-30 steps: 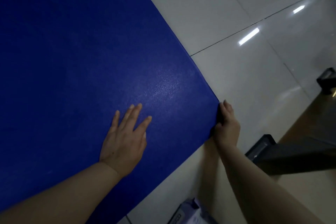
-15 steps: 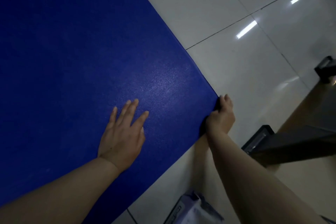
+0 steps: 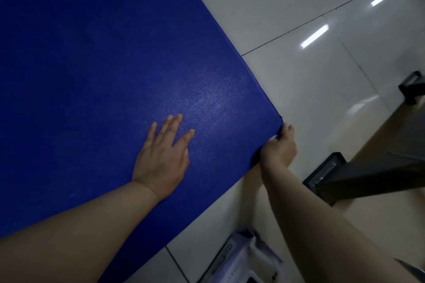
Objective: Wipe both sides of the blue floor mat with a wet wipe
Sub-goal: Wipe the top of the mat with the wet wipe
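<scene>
pale tiled floor (image 3: 299,89), black furniture legs (image 3: 331,174)

Left hand (image 3: 162,163) on mat (image 3: 92,76); right hand (image 3: 279,148) at its corner.

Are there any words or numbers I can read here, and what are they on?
No text here can be read.
Wet wipe pack: dark print runs along its side at the bottom edge, too blurred and cut off to read.
Blue floor mat: no words or numbers on the side showing.
Floor tiles: only light reflections, no signs.
Dark table foot: no label visible.
</scene>
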